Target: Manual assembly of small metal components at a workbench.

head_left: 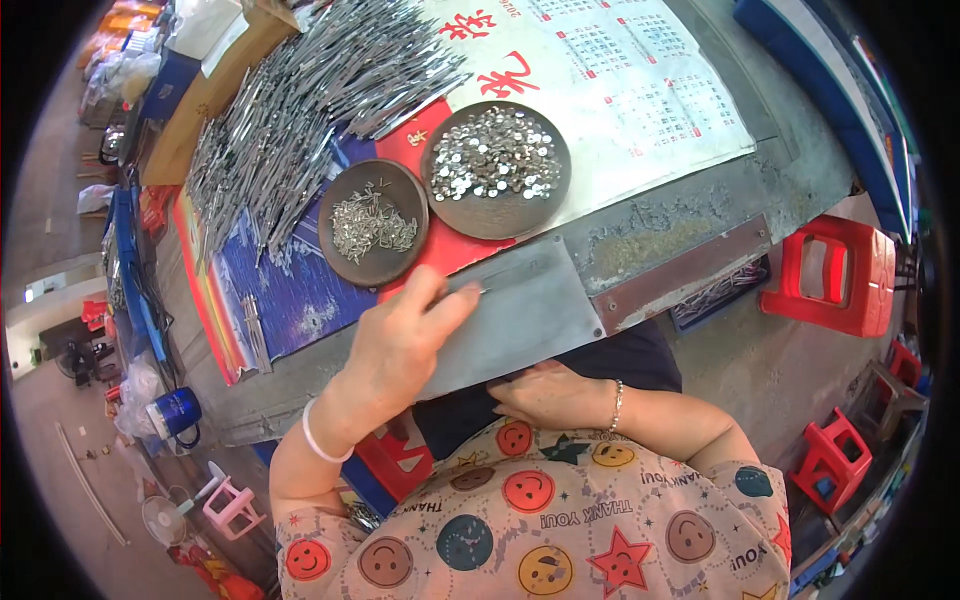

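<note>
My left hand reaches over the grey metal plate at the table's front edge. Its thumb and index finger are closed around what looks like a small metal pin, with only a shiny tip showing. My right hand lies low at the plate's near edge, above my lap, its fingers curled and mostly hidden; I cannot make out anything in it. Just beyond my left hand sits a dark round dish of small silver pins. Beside it, a larger dark dish holds shiny round metal discs.
A big heap of long thin metal pieces covers the far left of the table, on printed sheets. Red plastic stools stand at the right. Under the table edge is a blue tray with metal pieces. A blue mug stands left.
</note>
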The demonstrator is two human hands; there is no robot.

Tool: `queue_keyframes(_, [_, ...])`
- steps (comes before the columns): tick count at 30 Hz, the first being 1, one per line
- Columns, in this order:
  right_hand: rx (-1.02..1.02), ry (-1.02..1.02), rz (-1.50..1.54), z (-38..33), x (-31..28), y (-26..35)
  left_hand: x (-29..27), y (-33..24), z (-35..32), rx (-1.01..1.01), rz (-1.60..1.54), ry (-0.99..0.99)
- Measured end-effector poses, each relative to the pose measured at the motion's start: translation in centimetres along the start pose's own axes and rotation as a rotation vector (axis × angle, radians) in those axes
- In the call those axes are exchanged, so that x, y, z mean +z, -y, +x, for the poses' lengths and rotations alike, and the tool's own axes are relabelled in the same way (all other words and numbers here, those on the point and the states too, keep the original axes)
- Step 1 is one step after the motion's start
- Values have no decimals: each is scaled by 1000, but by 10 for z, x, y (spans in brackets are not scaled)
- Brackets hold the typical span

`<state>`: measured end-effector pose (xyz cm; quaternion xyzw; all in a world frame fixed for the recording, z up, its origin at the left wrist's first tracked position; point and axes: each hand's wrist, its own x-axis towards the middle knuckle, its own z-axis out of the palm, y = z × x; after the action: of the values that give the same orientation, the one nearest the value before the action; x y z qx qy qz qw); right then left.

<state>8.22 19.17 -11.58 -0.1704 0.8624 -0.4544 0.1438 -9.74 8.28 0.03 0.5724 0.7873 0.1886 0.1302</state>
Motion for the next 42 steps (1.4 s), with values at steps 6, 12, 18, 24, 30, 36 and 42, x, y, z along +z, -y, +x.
queue_keyframes(6, [63,17,77,-11,-10,-3,-10,-3,-24,-135,21,6])
queue_keyframes(12, [115,222,120,-7,-28,5,-1,-29,17,-2,32,-45])
queue_keyframes(18, [124,194,56,-3,-23,7,9,-28,37,47,76,-12])
queue_keyframes(24, [95,100,177,-9,-30,13,7,-21,14,-22,61,-90])
queue_keyframes(30, [-111,-43,367,-25,-51,48,13,-37,-21,-82,-360,-396])
queue_keyframes(36, [-104,-400,381,-23,-75,81,19,-68,-69,-359,-1326,-322])
queue_keyframes(42, [-129,-699,221,-2,-82,93,39,-81,-82,-264,-1563,-428])
